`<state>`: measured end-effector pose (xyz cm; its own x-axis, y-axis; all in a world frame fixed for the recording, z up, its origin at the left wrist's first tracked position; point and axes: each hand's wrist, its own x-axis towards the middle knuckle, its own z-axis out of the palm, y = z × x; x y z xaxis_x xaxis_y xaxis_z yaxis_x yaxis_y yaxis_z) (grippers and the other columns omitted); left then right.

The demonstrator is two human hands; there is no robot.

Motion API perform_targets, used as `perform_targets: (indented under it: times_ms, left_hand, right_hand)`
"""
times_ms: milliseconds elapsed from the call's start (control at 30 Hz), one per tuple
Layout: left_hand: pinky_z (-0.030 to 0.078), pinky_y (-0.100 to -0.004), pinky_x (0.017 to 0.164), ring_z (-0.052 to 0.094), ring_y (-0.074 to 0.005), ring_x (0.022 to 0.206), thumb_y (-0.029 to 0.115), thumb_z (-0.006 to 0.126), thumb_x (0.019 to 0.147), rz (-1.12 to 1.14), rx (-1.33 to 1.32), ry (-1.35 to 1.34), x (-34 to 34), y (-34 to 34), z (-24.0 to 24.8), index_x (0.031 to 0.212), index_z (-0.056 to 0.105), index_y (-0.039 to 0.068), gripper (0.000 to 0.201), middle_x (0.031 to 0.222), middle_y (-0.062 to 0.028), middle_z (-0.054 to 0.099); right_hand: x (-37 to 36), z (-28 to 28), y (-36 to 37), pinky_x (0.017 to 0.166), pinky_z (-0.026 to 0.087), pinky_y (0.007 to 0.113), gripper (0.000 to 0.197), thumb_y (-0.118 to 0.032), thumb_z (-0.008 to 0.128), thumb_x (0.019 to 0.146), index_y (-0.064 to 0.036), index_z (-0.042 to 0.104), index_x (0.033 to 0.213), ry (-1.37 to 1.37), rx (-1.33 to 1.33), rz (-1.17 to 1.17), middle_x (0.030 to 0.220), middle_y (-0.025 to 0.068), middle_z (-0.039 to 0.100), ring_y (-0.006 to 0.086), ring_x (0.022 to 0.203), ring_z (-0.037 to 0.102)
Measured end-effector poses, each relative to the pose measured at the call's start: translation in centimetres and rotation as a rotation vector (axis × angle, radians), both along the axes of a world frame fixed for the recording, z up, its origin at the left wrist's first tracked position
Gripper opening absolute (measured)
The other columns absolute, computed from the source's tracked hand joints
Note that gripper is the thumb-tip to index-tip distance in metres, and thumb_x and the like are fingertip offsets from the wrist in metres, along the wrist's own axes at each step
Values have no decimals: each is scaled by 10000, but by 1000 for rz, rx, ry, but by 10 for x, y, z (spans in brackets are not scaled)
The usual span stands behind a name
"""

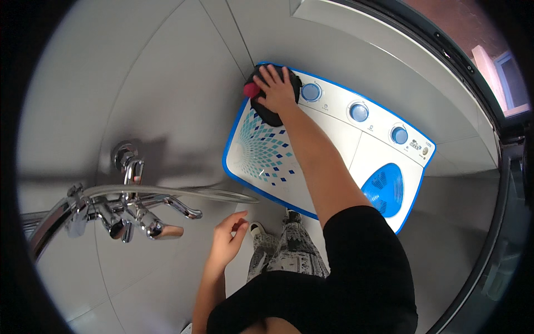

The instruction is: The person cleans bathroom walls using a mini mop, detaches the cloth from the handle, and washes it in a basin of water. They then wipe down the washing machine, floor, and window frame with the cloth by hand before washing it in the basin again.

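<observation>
Hands: right (276, 89) flat on black cloth (271, 114); left (228, 240) loosely curled, empty.

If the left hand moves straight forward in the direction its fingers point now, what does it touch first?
Probably the front edge of the washing machine. The left hand hangs empty, its fingers pointing up and right toward that blue-rimmed lid. Depth is unclear; it might pass below the edge.
</observation>
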<state>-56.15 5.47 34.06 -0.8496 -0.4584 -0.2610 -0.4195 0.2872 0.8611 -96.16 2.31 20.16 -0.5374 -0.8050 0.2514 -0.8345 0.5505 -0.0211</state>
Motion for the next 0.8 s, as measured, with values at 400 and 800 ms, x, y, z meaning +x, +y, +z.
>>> perform_targets:
  times_ms: [400, 800]
  left_hand:
    - [520, -284, 763, 656, -153, 816, 23, 565, 906, -91, 37, -79, -20, 3, -9, 1177, 597, -2, 274, 905, -99, 680]
    - [518, -281, 732, 652, -159, 788, 37, 606, 878, -221, 40, -31, -49, 19, -12, 1169, 608, 17, 291, 879, -97, 672]
  right_hand:
    - [72, -14, 93, 1149, 116, 537, 833, -554, 546, 845, 6, 343, 1427, -179, -240, -54, 1514, 208, 256, 326, 1435, 163]
    - [16, 6, 159, 1163, 115, 474, 958, -409, 735, 716, 53, 276, 1419, -153, -399, -466, 1507, 254, 210, 373, 1427, 150]
